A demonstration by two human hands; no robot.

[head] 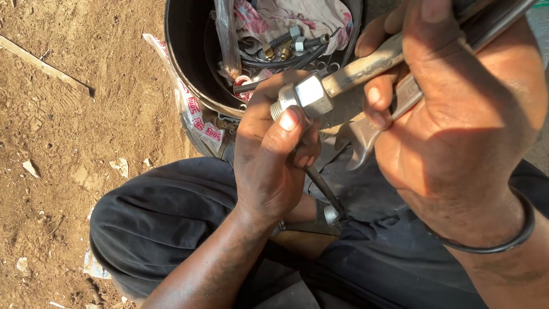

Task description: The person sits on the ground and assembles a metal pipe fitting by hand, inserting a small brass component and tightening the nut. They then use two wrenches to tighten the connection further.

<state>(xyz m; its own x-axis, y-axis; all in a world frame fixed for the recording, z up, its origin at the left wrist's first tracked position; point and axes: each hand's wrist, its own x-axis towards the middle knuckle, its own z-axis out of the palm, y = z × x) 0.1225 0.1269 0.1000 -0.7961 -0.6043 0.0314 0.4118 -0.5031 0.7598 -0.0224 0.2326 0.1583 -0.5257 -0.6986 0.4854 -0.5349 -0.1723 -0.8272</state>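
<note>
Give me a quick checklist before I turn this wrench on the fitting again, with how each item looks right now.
1. Wrench seated on the hex nut: ok, its end sits at the nut.
2. Left hand steadying the threaded fitting: ok, thumb pressed just below the nut.
3. Right hand grip on the wrench: ok, fingers wrapped around it, a second wrench held in the same hand.
4. Thread condition: cannot tell, only a short end shows.
5. Hose below the fitting free of kinks: cannot tell, mostly hidden by the left hand.
6. Bucket of spare parts nearby: ok.
</note>
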